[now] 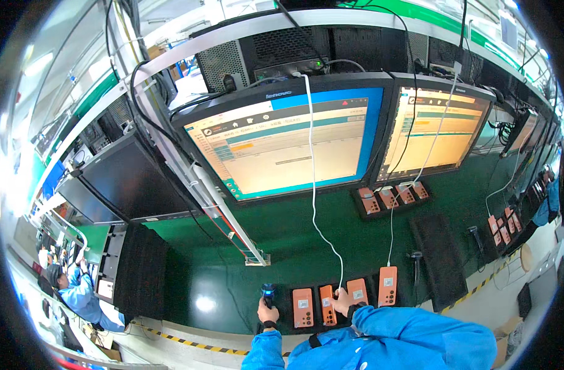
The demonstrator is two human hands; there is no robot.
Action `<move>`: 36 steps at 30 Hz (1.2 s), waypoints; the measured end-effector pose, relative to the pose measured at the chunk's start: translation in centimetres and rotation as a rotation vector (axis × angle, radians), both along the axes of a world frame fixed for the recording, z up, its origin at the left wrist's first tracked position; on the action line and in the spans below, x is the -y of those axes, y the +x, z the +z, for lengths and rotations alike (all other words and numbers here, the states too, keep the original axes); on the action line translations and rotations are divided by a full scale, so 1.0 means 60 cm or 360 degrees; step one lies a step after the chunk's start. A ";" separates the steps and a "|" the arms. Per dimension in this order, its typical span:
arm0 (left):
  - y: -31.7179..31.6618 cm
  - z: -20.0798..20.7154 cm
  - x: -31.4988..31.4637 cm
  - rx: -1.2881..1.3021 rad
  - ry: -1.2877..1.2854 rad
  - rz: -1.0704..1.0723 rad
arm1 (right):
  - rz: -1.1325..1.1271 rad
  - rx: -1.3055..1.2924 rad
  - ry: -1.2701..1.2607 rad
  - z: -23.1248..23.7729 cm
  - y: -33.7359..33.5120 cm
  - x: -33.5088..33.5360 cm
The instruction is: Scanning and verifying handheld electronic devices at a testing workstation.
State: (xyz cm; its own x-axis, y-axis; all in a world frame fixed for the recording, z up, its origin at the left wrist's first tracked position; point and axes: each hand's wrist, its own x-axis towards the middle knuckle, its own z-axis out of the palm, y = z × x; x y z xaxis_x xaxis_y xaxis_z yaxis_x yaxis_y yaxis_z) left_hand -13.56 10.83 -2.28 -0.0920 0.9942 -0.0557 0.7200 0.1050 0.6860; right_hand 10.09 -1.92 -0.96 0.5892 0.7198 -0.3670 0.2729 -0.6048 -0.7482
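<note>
At the lower centre of the frame, four phones (303, 309) lie in a row along the near edge of the table (189, 265). The left hand (267, 312) is to their left — the right hand (341, 303), among them. Behind, two monitors (288, 148) stand side by side; before the right one lies a tray (372, 213) with more phones (388, 198).

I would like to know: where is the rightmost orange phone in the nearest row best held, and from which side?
Probably by both long edges, around mid-length, coming from the person's side. The phone is a narrow, flat slab, back facing up; the white cable meets its far end, and its dark lenses sit toward the near end.
</note>
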 end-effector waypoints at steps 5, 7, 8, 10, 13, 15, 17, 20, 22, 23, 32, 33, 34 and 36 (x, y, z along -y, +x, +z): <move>0.107 0.102 0.048 0.0174 0.0614 -0.0518 | -0.0069 -0.0309 0.0484 -0.011 0.015 0.032; 0.147 0.073 0.091 0.0969 0.0071 -0.1019 | -0.0298 -0.0737 0.0651 -0.112 0.036 0.033; 0.150 0.044 0.103 0.0920 -0.0246 -0.1200 | -0.0237 -0.1000 0.0797 -0.140 0.042 0.048; 0.175 0.031 0.118 0.1100 -0.0337 -0.1342 | -0.0058 -0.0837 0.0845 -0.092 0.061 0.051; 0.178 0.075 0.129 0.0984 -0.0459 -0.1276 | 0.0264 -0.0487 0.0766 0.054 0.057 0.047; 0.178 0.081 0.127 0.0813 -0.0345 -0.1328 | 0.0284 -0.0439 0.0740 0.135 0.041 0.042; 0.178 0.074 0.133 0.0824 -0.0368 -0.1295 | 0.0271 -0.0509 0.0808 0.136 0.041 0.048; 0.176 0.083 0.140 0.0780 -0.0380 -0.1278 | 0.0333 -0.0240 0.0706 0.141 0.040 0.056; 0.172 0.092 0.143 0.0728 -0.0385 -0.1285 | 0.0405 -0.0177 0.0690 0.151 0.040 0.055; 0.171 0.094 0.145 0.0782 -0.0346 -0.1299 | 0.0468 -0.0111 0.0679 0.158 0.041 0.053; 0.158 0.087 0.138 0.0870 -0.0424 -0.1490 | 0.0701 0.0353 0.0561 0.168 0.032 0.064; 0.156 0.071 0.140 0.0949 -0.0485 -0.1511 | 0.0676 0.0255 0.0675 0.156 0.036 0.067; 0.156 0.059 0.137 0.1120 -0.0672 -0.1522 | 0.0640 0.0205 0.0443 0.156 0.039 0.076; 0.178 0.015 0.130 0.1117 -0.0648 -0.1286 | 0.0324 0.0121 0.0707 0.121 0.042 0.114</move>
State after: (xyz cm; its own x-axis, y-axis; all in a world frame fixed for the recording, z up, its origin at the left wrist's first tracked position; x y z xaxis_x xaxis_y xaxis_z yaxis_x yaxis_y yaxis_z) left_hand -2.85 3.04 -1.35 0.7440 0.6452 -0.1737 0.1496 0.0925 0.9844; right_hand 12.62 -8.77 6.28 0.4337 0.9002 0.0401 0.4162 -0.1607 -0.8950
